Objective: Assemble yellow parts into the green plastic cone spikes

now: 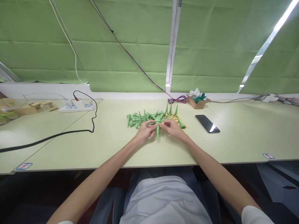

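My left hand (145, 132) is closed, its thumb and fingers gripping a green plastic cone-shaped spike (158, 132) that points down toward me. From the other side, the fingertips of my right hand (172, 128) pinch together against the same spike, just below its wider head. Whatever those right fingertips hold is too small and covered to make out. Behind my left hand lies a heap of similar green spikes (135, 119), some lying flat and some pointing up. Many small yellow pieces (175, 117) are piled behind my right hand, with a few green spikes standing among them.
A black phone (207, 123) lies to the right. Behind it stands a small cardboard box (197, 104) of plastic wrap and green material, beside a coiled cable (177, 99). At left are a power strip (77, 107), a black cable (70, 132) and small cartons (26, 109).
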`<state>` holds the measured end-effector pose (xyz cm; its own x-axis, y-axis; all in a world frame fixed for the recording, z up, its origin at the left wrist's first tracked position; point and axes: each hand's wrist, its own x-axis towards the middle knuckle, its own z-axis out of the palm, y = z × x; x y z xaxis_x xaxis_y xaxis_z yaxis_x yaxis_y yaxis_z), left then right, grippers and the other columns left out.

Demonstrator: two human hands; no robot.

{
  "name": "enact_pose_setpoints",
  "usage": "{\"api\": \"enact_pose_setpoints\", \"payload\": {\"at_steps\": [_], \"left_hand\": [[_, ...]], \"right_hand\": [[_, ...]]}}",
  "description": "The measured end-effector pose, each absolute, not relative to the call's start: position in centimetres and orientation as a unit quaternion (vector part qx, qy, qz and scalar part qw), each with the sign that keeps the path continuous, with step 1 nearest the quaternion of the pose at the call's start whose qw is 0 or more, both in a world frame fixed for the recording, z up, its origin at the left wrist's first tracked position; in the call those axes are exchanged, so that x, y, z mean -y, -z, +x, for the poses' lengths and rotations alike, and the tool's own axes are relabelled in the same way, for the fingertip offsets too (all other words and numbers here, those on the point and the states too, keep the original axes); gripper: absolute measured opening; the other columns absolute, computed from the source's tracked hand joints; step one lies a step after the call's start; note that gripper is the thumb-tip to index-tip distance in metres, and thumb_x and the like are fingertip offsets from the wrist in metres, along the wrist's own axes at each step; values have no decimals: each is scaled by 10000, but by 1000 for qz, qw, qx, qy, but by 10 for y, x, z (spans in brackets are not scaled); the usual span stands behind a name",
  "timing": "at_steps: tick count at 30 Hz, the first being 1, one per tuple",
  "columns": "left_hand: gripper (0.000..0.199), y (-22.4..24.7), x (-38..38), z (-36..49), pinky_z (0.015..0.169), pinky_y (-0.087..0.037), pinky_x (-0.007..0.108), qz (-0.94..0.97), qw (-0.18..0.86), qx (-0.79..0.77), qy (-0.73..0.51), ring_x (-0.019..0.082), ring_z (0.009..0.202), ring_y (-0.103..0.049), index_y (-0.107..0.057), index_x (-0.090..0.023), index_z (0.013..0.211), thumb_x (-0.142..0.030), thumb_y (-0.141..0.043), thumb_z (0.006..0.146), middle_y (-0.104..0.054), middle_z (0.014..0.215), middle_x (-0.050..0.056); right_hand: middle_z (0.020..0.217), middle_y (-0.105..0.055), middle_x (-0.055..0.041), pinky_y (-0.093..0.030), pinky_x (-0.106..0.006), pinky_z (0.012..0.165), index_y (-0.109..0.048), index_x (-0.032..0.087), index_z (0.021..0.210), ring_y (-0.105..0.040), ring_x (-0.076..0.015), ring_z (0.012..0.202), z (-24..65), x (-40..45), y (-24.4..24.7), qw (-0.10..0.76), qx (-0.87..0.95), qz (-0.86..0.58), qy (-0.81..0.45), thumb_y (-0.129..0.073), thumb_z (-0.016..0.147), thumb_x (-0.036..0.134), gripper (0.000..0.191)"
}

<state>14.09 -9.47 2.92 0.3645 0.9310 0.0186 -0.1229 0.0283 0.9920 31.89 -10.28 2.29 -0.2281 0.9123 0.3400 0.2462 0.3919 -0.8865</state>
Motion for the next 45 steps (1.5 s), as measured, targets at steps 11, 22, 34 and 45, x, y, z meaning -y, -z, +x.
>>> {"api": "enact_pose_setpoints", "payload": {"at_steps": [11, 22, 34, 45], "left_hand": [[526, -25, 90, 143, 326, -268, 199, 532, 645, -345, -427, 58, 324, -412, -544, -93, 1124, -330, -798, 729, -641, 590, 5], [607, -28, 93, 143, 356, -351, 210, 559, 651, -326, -397, 86, 371, -470, -492, -105, 1344, -331, -720, 829, -626, 603, 5], [625, -25, 91, 143, 365, -365, 207, 577, 663, -299, -371, 72, 409, -485, -500, -131, 1378, -380, -706, 843, -650, 717, 33], [685, -23, 92, 142, 369, -318, 204, 589, 663, -274, -373, 38, 393, -434, -515, -129, 1354, -413, -765, 783, -642, 744, 15]], "right_hand": [[495, -453, 38, -280, -250, 470, -483, 198, 573, -386, -99, 471, 318, 102, -24, 474, 684, -426, -354, -678, 758, 581, 468], [575, -601, -1, -319, -243, 470, -578, 175, 656, -431, -99, 473, 317, 104, -23, 483, 688, -411, -352, -618, 833, 590, 452], [430, -435, 44, -293, -238, 430, -548, 187, 599, -382, -94, 418, 317, 102, -22, 485, 686, -416, -347, -562, 847, 646, 522], [439, -455, 36, -291, -238, 432, -547, 190, 598, -429, -105, 446, 316, 106, -25, 490, 685, -391, -372, -586, 826, 655, 519]]}}
